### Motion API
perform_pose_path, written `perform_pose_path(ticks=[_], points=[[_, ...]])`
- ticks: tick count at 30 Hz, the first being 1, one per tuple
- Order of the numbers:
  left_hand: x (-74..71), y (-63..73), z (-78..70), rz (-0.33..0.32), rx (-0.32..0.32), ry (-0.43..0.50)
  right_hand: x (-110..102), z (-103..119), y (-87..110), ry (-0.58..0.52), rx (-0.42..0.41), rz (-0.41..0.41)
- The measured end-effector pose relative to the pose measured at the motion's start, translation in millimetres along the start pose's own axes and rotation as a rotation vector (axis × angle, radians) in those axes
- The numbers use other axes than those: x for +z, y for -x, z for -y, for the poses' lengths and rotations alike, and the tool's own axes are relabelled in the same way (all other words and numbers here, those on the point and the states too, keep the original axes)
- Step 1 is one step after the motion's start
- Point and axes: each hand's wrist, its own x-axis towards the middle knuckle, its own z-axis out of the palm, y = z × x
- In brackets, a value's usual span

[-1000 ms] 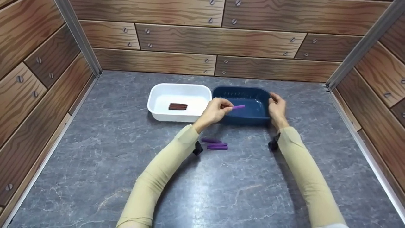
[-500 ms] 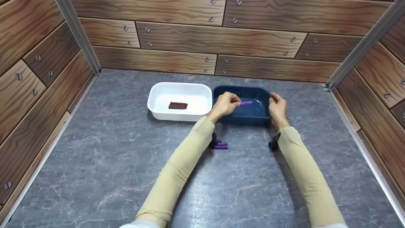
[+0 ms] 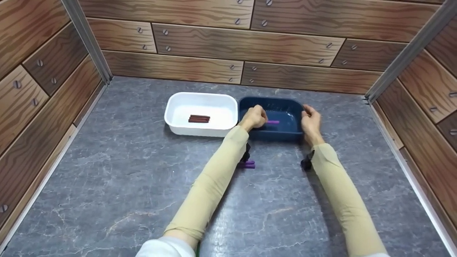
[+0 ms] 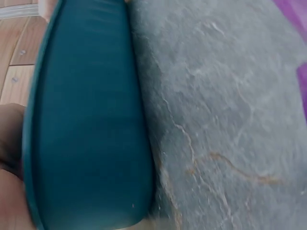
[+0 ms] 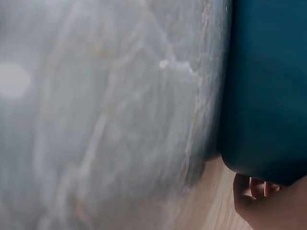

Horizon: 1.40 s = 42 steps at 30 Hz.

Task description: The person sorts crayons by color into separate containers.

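Observation:
In the head view my left hand [image 3: 254, 117] reaches over the near left part of a dark blue plastic tub [image 3: 285, 135]. A thin purple crayon [image 3: 273, 122] sticks out to the right from its fingers, low inside the tub. My right hand [image 3: 311, 123] grips the right end of the tub, thumb near the rim; in the right wrist view its fingers [image 5: 257, 188] curl against the outer wall. More purple crayons [image 3: 249, 166] lie on the table, partly behind my left sleeve. The left wrist view shows the tub's outer side [image 4: 91, 120], which hides most of the hand.
Close against the tub's left side stands a white tub [image 3: 200, 132] with several dark brown crayons [image 3: 199, 119] inside. Wood-patterned walls [image 3: 200, 66] enclose the grey marbled tabletop [image 3: 117, 171] at the back and both sides.
My left hand has moved right and then lower into the dark blue tub, bringing the purple crayon along. The right hand keeps its place on the tub.

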Motion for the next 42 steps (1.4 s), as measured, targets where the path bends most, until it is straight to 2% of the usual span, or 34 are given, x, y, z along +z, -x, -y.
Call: perform_pose_path(ticks=[4,10,21,28,33,42], points=[[2.6,-2.4,0.5,0.036,-0.034,-0.041,2.1,-1.2,1.4,-0.015,-0.002,-0.002],[6.4,-7.1,-1.8,0.049,-0.076,-0.112,2.8,0.1,0.6,-0.035,-0.011,-0.008],[6.3,-7.9,1.6,0.052,-0.098,-0.097,3.5,-0.2,0.8,-0.016,0.007,-0.004],[1.7,-7.4,0.6,0.012,-0.009,0.002,0.7,-0.3,0.9,0.001,0.006,-0.006],[-2.2,-2.2,-0.5,-0.011,0.037,0.089,0.4,0.3,1.3,0.008,0.016,0.007],[-7.8,19.9,-5.3,-0.111,0.148,0.223,-0.7,1.0,0.7,0.010,0.012,0.000]])
